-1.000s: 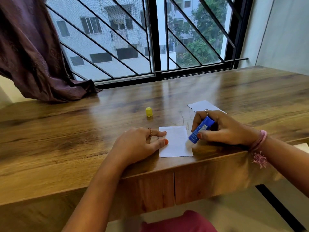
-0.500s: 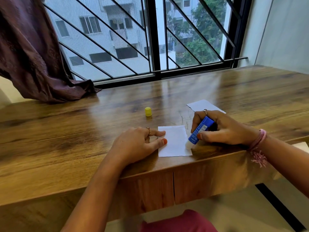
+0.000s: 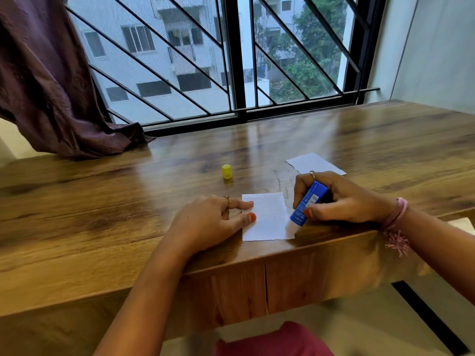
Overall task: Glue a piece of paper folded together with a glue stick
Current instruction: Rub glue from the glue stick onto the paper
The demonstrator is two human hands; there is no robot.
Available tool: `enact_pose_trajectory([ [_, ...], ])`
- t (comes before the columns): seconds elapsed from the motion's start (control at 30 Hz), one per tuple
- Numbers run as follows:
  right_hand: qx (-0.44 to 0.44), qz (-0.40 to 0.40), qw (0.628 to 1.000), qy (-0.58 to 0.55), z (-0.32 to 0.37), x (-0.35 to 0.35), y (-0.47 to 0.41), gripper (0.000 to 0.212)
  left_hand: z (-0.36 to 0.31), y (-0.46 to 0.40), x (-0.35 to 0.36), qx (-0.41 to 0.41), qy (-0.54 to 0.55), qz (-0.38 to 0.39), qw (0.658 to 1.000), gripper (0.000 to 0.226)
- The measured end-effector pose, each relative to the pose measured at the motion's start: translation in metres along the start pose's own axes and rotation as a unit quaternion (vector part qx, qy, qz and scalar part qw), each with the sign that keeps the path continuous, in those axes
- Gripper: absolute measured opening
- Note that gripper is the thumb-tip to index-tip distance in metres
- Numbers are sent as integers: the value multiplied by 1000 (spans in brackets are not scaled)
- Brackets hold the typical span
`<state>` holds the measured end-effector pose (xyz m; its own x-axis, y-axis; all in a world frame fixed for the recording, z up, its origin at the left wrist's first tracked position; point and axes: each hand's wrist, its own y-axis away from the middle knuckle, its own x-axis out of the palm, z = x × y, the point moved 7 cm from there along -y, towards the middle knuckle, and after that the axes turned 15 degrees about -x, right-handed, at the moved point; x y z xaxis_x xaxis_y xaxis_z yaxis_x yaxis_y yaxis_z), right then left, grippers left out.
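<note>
Glue stick (image 3: 308, 204), a blue tube with a pale label, sits tilted in the right hand (image 3: 339, 199), whose fingers curl over its upper end while the thumb, with an orange-painted nail, pinches the tube from the near side. Its white tip points down and to the left and touches the paper (image 3: 266, 217) at that sheet's near right corner. A ring shows on one finger of this hand, and a pink thread band with a frayed tassel (image 3: 397, 227) wraps the wrist.

That white paper lies flat close to the near edge of the wooden table (image 3: 102, 214), about midway along it, above the seam between two drawer fronts. The left hand (image 3: 209, 220) rests palm down at the sheet's left edge; its fingers are loosely spread, with the forefinger and the orange-nailed thumb pressing the paper's left margin to the wood. A ring is on this hand as well.

Farther in toward the window, a small yellow cap (image 3: 227, 171) stands upright on the table, well apart from both hands. A second piece of white paper (image 3: 314, 163) lies flat just beyond the right hand, partly hidden behind its knuckles.

At the table's far left corner a dark purple curtain (image 3: 48, 80) drapes down onto the wood. A black-barred window (image 3: 236, 60) runs along the far edge.
</note>
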<state>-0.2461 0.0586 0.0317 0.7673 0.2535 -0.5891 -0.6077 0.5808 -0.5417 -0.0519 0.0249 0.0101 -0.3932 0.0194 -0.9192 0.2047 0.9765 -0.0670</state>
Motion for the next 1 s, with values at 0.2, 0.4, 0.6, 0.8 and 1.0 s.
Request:
enact_pose_trajectory([
  [0.2, 16, 11, 1000, -16, -3, 2, 0, 7, -1, 0, 0, 3, 1, 7, 1000, 34],
  [0.4, 7, -2, 1000, -13, -3, 1, -1, 11, 0, 0, 0, -3, 6, 3, 1000, 33],
  [0.6, 5, -5, 1000, -4, -2, 0, -2, 8, -1, 0, 0, -1, -4, 6, 1000, 35],
  [0.8, 5, 4, 1000, -1, -1, 1, 0, 9, -2, 0, 0, 0, -1, 10, 1000, 35],
  [1.0, 3, 15, 1000, 3, -1, 3, -1, 9, 0, -1, 0, -4, 14, 5, 1000, 34],
])
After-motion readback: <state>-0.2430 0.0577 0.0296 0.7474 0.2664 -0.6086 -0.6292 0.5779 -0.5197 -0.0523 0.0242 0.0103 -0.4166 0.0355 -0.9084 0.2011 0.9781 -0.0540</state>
